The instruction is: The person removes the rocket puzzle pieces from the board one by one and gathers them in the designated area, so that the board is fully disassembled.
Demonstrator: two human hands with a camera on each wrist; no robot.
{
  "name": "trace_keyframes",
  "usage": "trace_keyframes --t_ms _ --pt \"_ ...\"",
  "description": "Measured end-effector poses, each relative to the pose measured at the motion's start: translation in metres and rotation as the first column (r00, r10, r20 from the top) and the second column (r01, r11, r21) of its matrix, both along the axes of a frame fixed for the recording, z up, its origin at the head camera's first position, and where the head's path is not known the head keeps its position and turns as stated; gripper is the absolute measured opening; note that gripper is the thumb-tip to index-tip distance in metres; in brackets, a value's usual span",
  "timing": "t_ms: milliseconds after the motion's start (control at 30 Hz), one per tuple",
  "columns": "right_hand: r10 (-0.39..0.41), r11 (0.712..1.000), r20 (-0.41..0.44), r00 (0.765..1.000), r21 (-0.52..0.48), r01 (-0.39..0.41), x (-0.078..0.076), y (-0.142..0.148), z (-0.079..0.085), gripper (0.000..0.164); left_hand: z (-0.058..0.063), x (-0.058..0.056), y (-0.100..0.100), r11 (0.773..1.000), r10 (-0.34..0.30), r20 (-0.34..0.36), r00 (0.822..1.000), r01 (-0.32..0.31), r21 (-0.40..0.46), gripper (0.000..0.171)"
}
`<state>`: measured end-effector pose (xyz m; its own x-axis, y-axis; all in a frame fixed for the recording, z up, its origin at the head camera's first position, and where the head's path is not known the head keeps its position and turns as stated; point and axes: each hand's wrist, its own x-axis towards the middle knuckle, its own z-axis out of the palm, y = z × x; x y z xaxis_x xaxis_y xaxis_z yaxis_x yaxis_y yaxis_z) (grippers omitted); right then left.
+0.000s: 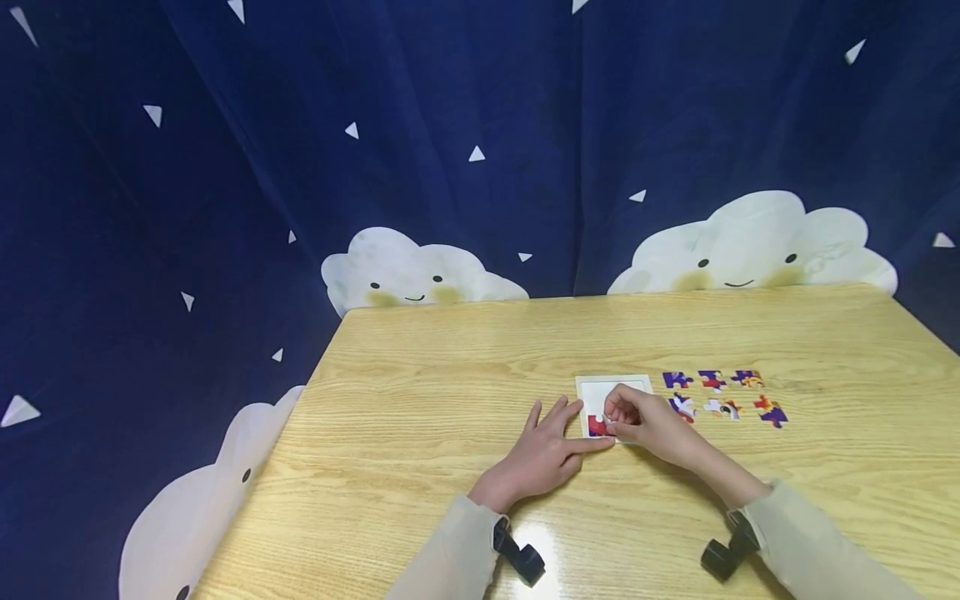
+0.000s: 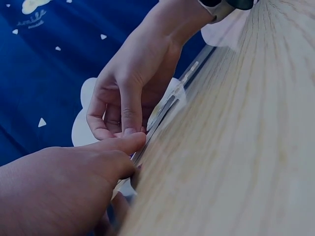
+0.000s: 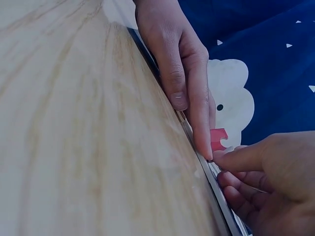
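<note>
A white square puzzle frame (image 1: 615, 385) lies on the table, with a red puzzle piece (image 1: 596, 426) in its lower left corner. My left hand (image 1: 546, 460) rests at the frame's left and near edges, fingers spread and straight. Over the lower part of the frame, my right hand (image 1: 656, 423) pinches a small puzzle piece between thumb and index finger. Most of that piece is covered by the fingertips; a pale bit shows in the right wrist view, beside the red piece (image 3: 218, 139). The left index fingertip lies close to the right hand's fingertips there.
Right of the frame, several loose jigsaw pieces lie in two rows, among them a purple piece (image 1: 678, 380) and an orange and purple piece (image 1: 771, 412). The wooden table (image 1: 420, 383) meets a dark blue curtain (image 1: 420, 100) printed with clouds and triangles.
</note>
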<state>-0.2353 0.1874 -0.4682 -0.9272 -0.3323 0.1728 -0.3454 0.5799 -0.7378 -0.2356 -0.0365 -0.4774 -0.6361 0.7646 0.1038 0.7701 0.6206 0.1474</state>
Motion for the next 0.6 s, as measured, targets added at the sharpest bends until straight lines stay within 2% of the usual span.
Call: trace_keyframes --t_ms 267,600 --pt "0.015 1.0 -0.021 1.0 -0.027 -0.015 0.0004 0.0005 -0.0002 0.014 -0.001 -0.0002 0.0008 1.0 0.004 0.003 1.0 -0.004 -0.01 0.042" --pt "0.033 0.989 0.056 0.998 -0.145 -0.024 0.0005 0.0046 0.0029 0.007 -0.0015 -0.0004 0.001 1.0 0.007 0.016 1.0 -0.007 -0.005 0.042"
